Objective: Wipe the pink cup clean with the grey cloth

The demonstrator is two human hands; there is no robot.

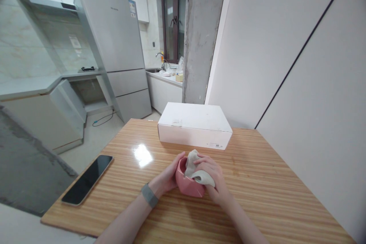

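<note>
Fridge (120,34) behind, table (265,194) in front, pink pot (190,189) in hand

White box (194,118) sits near the table's far edge, the bulkiest thing on it. A phone (88,180) lies flat to the left, dark screen up, well apart from the hands. The pink pot is over the middle of the table, between the person and the box; whether its base touches the wood, I cannot tell. The left hand (170,175) curls around its left wall; the right hand (215,173) grips a pale cloth (191,163), partly tucked inside the rim and partly draped over it.

The pot looks stiff and smooth — probably light enough for one palm, perhaps slippery, and breakable if ceramic. Its outer wall, below the rim, seems the best hold. The cloth looks soft and limp — better bunched under several fingers than pinched at a corner.
</note>
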